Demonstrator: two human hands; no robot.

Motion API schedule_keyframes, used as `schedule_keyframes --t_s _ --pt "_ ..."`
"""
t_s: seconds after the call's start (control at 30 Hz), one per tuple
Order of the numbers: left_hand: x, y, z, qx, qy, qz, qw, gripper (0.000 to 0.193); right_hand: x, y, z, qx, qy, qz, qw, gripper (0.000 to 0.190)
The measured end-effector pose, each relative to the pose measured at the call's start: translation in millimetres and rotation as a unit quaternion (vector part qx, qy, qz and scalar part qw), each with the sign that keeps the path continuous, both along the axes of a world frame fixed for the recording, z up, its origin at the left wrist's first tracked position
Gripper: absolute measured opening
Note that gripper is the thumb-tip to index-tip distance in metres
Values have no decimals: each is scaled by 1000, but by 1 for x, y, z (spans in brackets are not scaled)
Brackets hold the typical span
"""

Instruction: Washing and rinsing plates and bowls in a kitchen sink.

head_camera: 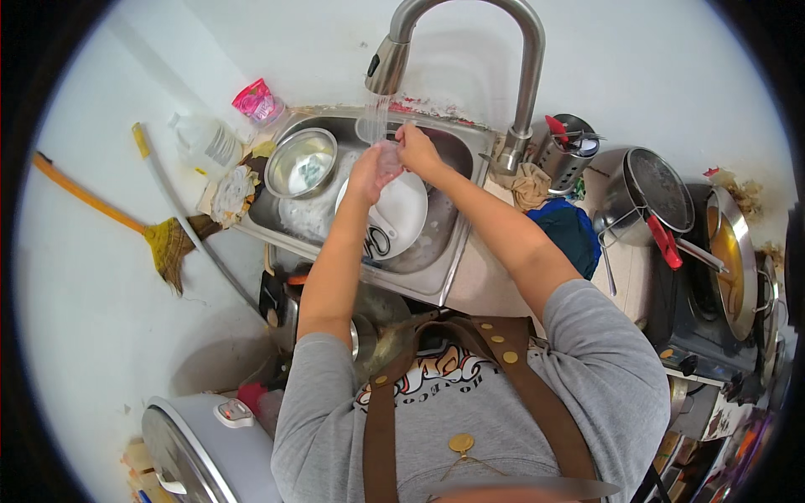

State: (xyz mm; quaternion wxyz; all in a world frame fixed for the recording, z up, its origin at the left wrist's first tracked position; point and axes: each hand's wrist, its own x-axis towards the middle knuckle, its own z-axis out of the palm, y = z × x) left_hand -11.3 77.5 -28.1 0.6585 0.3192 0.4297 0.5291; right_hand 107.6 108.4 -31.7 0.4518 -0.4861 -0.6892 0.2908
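Note:
Under the running water from the steel faucet (387, 66), I hold a thin, clear plastic item (390, 160) whose exact kind I cannot tell. My left hand (366, 173) grips its left side. My right hand (417, 151) pinches its right edge with the fingertips. Below the hands a white plate (412, 214) lies in the sink (449, 251). Black-handled scissors (377, 241) and a white utensil handle (385, 223) rest on the plate, partly hidden by my left forearm. A steel bowl (270, 173) with suds and a greenish scrubber sits at the sink's left. Behind my hands is a clear round container (365, 131).
A utensil holder (560, 166), a beige cloth (531, 187) and a dark blue cloth (566, 236) stand right of the sink. Farther right are a steel pot (613, 207) and a stove (704, 346). A plastic jug (204, 148) and a broom (166, 245) are left.

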Motion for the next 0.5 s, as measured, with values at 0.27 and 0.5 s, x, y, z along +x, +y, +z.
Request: schedule_keyframes --t_s 0.27,0.5 --pt "-36 0 -13 64 -61 73 993 26 -17 -22 11 240 -130 195 942 26" --pt "-21 5 -20 81 -106 52 990 27 -14 -10 -4 334 -268 126 895 22"
